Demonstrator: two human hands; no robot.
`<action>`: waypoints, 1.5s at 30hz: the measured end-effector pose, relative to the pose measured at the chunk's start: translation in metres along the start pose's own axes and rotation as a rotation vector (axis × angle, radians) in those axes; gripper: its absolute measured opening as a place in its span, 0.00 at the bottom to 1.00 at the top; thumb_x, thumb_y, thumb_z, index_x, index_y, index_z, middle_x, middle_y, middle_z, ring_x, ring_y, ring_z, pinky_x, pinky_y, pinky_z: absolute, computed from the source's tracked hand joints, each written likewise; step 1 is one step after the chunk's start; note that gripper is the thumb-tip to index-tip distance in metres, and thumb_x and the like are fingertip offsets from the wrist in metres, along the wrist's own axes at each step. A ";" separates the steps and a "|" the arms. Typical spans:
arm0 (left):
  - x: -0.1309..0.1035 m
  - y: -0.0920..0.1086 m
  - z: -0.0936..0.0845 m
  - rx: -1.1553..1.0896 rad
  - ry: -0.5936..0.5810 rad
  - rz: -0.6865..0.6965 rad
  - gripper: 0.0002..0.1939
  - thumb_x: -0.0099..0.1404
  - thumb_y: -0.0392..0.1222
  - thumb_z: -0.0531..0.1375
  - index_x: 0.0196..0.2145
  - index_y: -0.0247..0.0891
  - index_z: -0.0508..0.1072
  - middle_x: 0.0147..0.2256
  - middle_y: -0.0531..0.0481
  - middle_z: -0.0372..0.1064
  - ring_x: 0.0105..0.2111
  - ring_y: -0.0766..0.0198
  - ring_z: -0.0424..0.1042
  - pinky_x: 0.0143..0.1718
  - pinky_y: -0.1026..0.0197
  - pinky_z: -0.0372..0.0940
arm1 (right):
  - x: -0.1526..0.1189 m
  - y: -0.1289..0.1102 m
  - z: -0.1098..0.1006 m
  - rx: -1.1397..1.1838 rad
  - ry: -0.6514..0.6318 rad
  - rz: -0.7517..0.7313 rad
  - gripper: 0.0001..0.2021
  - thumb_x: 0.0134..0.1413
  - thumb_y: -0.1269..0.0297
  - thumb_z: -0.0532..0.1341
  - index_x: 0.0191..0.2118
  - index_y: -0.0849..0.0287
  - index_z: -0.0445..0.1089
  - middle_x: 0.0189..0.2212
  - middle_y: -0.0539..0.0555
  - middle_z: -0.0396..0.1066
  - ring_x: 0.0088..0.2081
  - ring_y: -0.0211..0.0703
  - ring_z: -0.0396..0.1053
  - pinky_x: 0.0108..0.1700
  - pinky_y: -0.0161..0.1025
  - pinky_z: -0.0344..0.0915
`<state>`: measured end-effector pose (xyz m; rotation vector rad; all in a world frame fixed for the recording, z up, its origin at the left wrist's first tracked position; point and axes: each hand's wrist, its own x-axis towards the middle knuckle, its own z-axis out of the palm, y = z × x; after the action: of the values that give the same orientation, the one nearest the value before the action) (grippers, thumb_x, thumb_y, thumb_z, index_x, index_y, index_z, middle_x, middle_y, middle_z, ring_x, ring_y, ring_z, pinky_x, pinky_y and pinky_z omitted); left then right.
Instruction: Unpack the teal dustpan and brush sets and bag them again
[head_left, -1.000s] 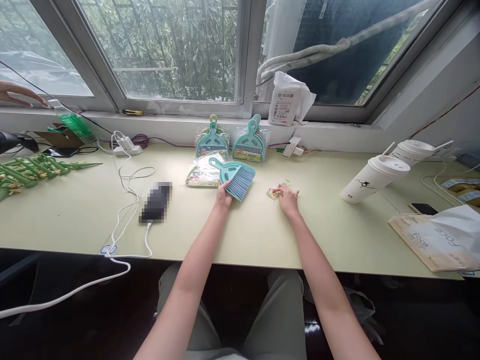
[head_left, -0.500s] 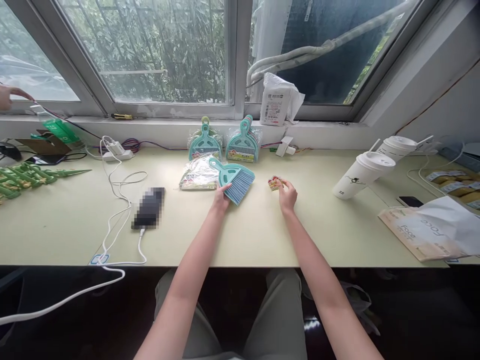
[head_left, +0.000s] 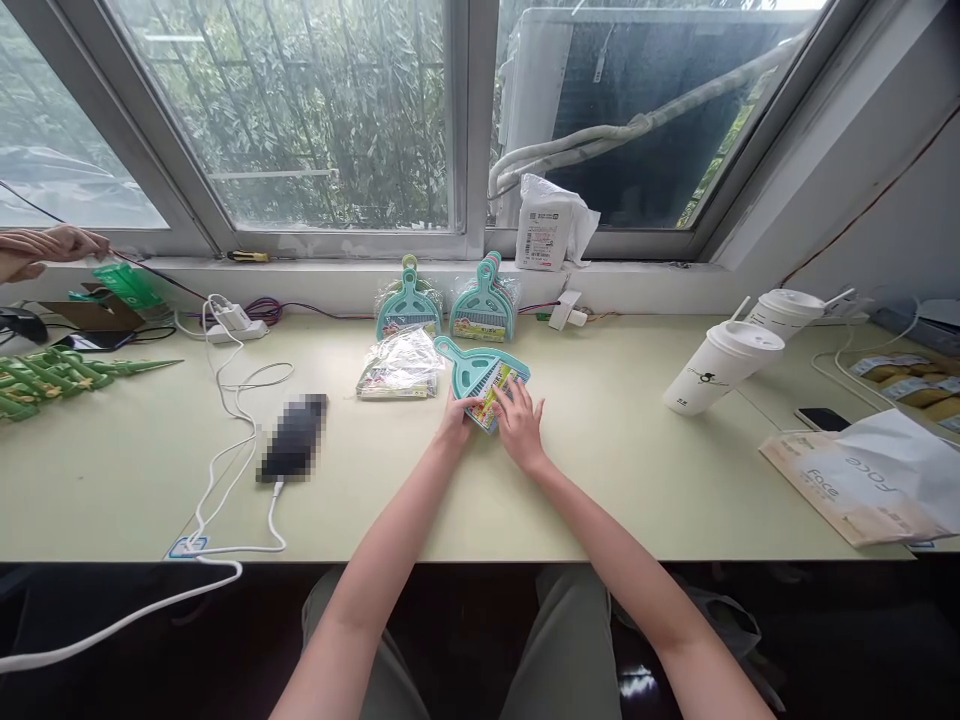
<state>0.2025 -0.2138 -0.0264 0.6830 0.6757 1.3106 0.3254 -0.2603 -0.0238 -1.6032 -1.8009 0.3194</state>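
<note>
Nearest the body, both forearms reach out over the pale green table (head_left: 600, 480) and meet at one spot just past its middle. There the left hand (head_left: 457, 415) pinches the near left edge of a small teal brush (head_left: 480, 375), thumb on top and fingers curled under it, while the right hand (head_left: 519, 420) lies flat with its fingers spread, pressing a small colourful card (head_left: 496, 385) down onto the blue bristles. The card sits under the right fingertips, touching the brush, its yellow and green print showing between them. Judged from this, the card is being laid onto the brush and the pair is not yet bagged: just to the left lies a crinkled clear bag (head_left: 399, 365) with printed stuff inside, apart from both hands. Further back, two wrapped brush sets (head_left: 446, 300) lean upright against the wall under the windowsill, which look finished. Off to the right stand two white cups (head_left: 739, 345) with straws; to the left a dark phone (head_left: 292, 450) lies on its white cable. At the far left edge, another person's hand (head_left: 45, 245) holds something by the window.
</note>
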 end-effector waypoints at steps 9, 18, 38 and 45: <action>-0.003 0.003 0.002 0.071 -0.043 -0.026 0.30 0.44 0.26 0.66 0.46 0.39 0.67 0.39 0.47 0.73 0.46 0.50 0.72 0.54 0.43 0.63 | 0.015 0.027 -0.006 1.152 -0.085 0.408 0.23 0.48 0.59 0.65 0.50 0.57 0.65 0.51 0.58 0.71 0.51 0.50 0.71 0.51 0.47 0.71; 0.019 0.046 -0.008 0.863 0.289 0.439 0.23 0.67 0.50 0.51 0.58 0.43 0.63 0.57 0.40 0.63 0.62 0.50 0.55 0.62 0.45 0.47 | 0.024 0.036 -0.017 1.353 0.024 0.466 0.15 0.43 0.69 0.67 0.40 0.58 0.69 0.39 0.52 0.77 0.40 0.45 0.76 0.44 0.42 0.75; 0.000 0.056 -0.043 2.202 0.269 0.450 0.15 0.62 0.33 0.50 0.38 0.32 0.76 0.42 0.34 0.72 0.54 0.43 0.63 0.61 0.33 0.37 | 0.026 0.050 -0.039 1.160 -0.193 0.565 0.12 0.43 0.77 0.65 0.38 0.63 0.72 0.36 0.57 0.78 0.35 0.47 0.77 0.38 0.40 0.76; -0.003 0.056 -0.041 1.932 0.283 0.656 0.18 0.66 0.35 0.46 0.43 0.34 0.75 0.43 0.37 0.72 0.52 0.48 0.66 0.63 0.37 0.38 | 0.025 0.049 -0.039 1.160 -0.221 0.534 0.13 0.43 0.76 0.65 0.39 0.62 0.72 0.36 0.56 0.78 0.35 0.46 0.77 0.37 0.39 0.76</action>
<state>0.1355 -0.2071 -0.0085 2.4079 2.0765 0.9403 0.3878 -0.2369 -0.0165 -1.1211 -0.8897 1.5016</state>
